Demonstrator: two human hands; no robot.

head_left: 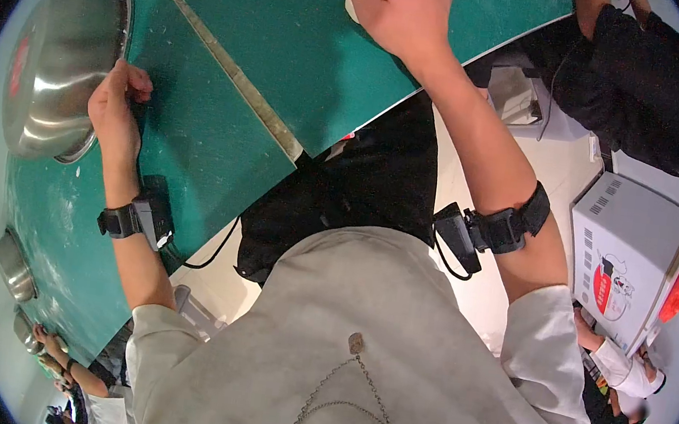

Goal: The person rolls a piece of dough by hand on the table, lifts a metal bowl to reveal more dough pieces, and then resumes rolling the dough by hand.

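On the green tabletop, my right hand [404, 10] is closed over a pale, rounded lump [352, 9] near the top of the view; most of the lump is hidden under the fingers. My left hand [120, 103] is at the rim of a large steel bowl [62, 71], which is tipped on its side at the left. The fingers of that hand are curled, and whether they grip the rim is hidden. A dark strap with a small device sits on each forearm.
The green table [221, 148] has a long gap with a pale edge across it. Smaller steel bowls [15, 263] stand at the lower left, near another person's arm [75, 366]. A white box [628, 253] is at the right. A person in black [647, 88] is at the upper right.
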